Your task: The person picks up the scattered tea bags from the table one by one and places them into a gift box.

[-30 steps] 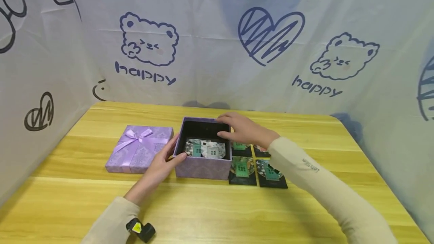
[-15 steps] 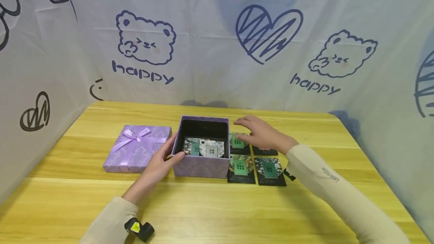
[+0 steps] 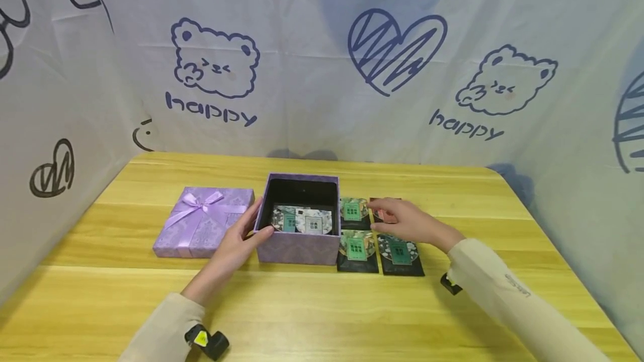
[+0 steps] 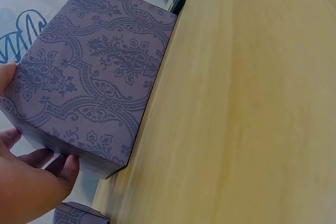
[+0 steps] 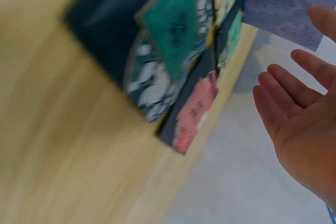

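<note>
My left hand (image 3: 233, 244) holds the purple patterned gift box (image 3: 298, 249) at its left side, with the thumb over the front rim. In the left wrist view its fingertips (image 4: 68, 166) lie against the box wall. Two light floral packets (image 3: 313, 221) lean inside the black interior. To the right of the box, my right hand (image 3: 410, 221) hovers with nothing in it, above a pink-labelled packet (image 3: 384, 216) and a dark packet with a teal label (image 3: 401, 253). Two green-labelled packets, one in front (image 3: 358, 253) and one behind (image 3: 354, 212), lie beside the box.
The purple lid (image 3: 206, 222) with a ribbon bow lies left of the box on the wooden table (image 3: 312, 312). A white cloth (image 3: 307, 71) printed with bears and hearts hangs behind the table and along its sides.
My right hand has left the right rim of the box and moved right, over the pink-labelled packet. The left hand has stayed on the box.
</note>
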Available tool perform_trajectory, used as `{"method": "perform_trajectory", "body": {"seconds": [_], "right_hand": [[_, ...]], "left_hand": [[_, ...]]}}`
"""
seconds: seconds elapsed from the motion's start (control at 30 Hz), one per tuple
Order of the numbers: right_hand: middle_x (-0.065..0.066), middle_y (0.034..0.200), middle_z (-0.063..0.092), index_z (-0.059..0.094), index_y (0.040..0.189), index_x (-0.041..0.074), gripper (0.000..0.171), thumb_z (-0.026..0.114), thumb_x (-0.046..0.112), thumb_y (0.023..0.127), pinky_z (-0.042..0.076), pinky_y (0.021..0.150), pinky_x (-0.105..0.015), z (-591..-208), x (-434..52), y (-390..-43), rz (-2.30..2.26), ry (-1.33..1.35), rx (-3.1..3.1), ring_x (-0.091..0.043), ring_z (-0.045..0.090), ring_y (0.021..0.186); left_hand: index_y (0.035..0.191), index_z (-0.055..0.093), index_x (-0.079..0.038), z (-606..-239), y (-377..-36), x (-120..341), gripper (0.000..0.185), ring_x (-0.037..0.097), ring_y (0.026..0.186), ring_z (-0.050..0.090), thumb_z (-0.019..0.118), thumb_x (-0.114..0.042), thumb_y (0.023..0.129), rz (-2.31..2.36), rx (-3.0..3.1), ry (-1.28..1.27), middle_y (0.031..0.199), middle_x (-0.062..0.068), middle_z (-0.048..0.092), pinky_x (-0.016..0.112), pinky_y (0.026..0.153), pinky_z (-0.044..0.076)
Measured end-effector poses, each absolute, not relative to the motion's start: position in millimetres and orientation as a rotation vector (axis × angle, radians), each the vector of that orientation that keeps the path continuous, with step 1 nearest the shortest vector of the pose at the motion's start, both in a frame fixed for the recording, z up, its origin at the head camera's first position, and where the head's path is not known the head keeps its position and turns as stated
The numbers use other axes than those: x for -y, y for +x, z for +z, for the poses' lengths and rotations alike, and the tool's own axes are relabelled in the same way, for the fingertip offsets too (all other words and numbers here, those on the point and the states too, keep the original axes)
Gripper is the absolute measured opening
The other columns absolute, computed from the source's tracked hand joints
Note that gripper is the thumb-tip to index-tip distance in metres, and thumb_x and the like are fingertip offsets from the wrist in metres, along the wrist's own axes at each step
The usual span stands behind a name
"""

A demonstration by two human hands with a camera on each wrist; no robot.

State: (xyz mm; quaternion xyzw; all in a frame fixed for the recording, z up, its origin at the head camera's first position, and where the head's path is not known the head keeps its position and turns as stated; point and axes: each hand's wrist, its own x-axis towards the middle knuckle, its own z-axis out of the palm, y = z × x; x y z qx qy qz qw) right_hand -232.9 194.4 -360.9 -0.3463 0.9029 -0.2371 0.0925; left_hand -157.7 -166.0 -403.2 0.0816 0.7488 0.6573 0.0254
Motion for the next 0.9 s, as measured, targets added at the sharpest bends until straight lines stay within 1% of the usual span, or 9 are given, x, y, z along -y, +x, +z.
{"method": "perform_trajectory", "body": {"seconds": [0.13,0.2,0.37,0.47,0.57,0.7,0.8,0.9], "right_hand": [[-0.024,0.138,0.049,0.046,0.139,-0.007,0.054,0.062,0.02,0.095,0.045,0.095,-0.055,-368,-207,-228,-0.717,-1.044,-2.659,-0.041,0.053,0.117],[-0.025,0.136,0.05,0.047,0.137,-0.008,0.055,0.063,0.022,0.094,0.044,0.095,-0.057,-371,-213,-226,-0.71,-1.049,-2.663,-0.042,0.052,0.118],[-0.023,0.14,0.047,0.048,0.139,-0.003,0.061,0.068,0.029,0.091,0.038,0.1,-0.06,-376,-225,-217,-0.688,-0.948,-2.658,-0.044,0.042,0.127],[-0.022,0.143,0.044,0.047,0.141,0.0,0.068,0.072,0.032,0.087,0.033,0.103,-0.061,-380,-231,-212,-0.662,-0.906,-2.65,-0.044,0.039,0.13],[-0.023,0.144,0.042,0.046,0.142,0.0,0.075,0.076,0.036,0.083,0.032,0.103,-0.063,-382,-237,-208,-0.636,-0.889,-2.642,-0.045,0.037,0.131],[-0.026,0.147,0.035,0.042,0.144,0.001,0.086,0.081,0.038,0.077,0.03,0.102,-0.067,-384,-244,-204,-0.64,-0.835,-2.602,-0.049,0.031,0.132],[-0.028,0.151,0.027,0.038,0.147,0.001,0.093,0.084,0.037,0.074,0.027,0.102,-0.068,-387,-249,-202,-0.664,-0.81,-2.559,-0.051,0.025,0.135],[-0.029,0.153,0.021,0.035,0.148,0.0,0.098,0.086,0.035,0.072,0.024,0.103,-0.069,-390,-252,-202,-0.683,-0.813,-2.533,-0.052,0.022,0.136]], "left_hand": [[0.156,0.019,-0.012,-402,-157,166,0.071,0.035,0.14,0.025,0.059,-0.015,0.097,2.032,-2.313,0.249,0.157,0.018,0.021,0.044,0.111,0.027],[0.156,0.019,-0.012,-401,-157,166,0.071,0.035,0.14,0.025,0.059,-0.014,0.097,2.036,-2.309,0.253,0.157,0.018,0.021,0.044,0.111,0.027],[0.156,0.019,-0.012,-402,-157,166,0.071,0.035,0.14,0.025,0.06,-0.014,0.097,2.037,-2.302,0.253,0.157,0.018,0.021,0.043,0.111,0.027],[0.156,0.019,-0.013,-403,-157,166,0.072,0.034,0.141,0.025,0.06,-0.016,0.097,2.04,-2.291,0.239,0.157,0.017,0.021,0.043,0.111,0.026],[0.156,0.02,-0.014,-404,-157,166,0.072,0.034,0.141,0.025,0.06,-0.016,0.097,2.042,-2.284,0.23,0.157,0.016,0.021,0.043,0.111,0.026],[0.156,0.02,-0.014,-404,-157,166,0.071,0.035,0.141,0.024,0.06,-0.017,0.097,2.043,-2.285,0.239,0.157,0.017,0.021,0.044,0.111,0.026],[0.156,0.02,-0.013,-403,-157,166,0.071,0.036,0.141,0.024,0.059,-0.016,0.097,2.05,-2.284,0.25,0.157,0.018,0.021,0.045,0.111,0.026],[0.156,0.02,-0.013,-404,-157,166,0.071,0.036,0.14,0.025,0.059,-0.015,0.097,2.056,-2.284,0.255,0.156,0.019,0.022,0.045,0.111,0.026]]}}
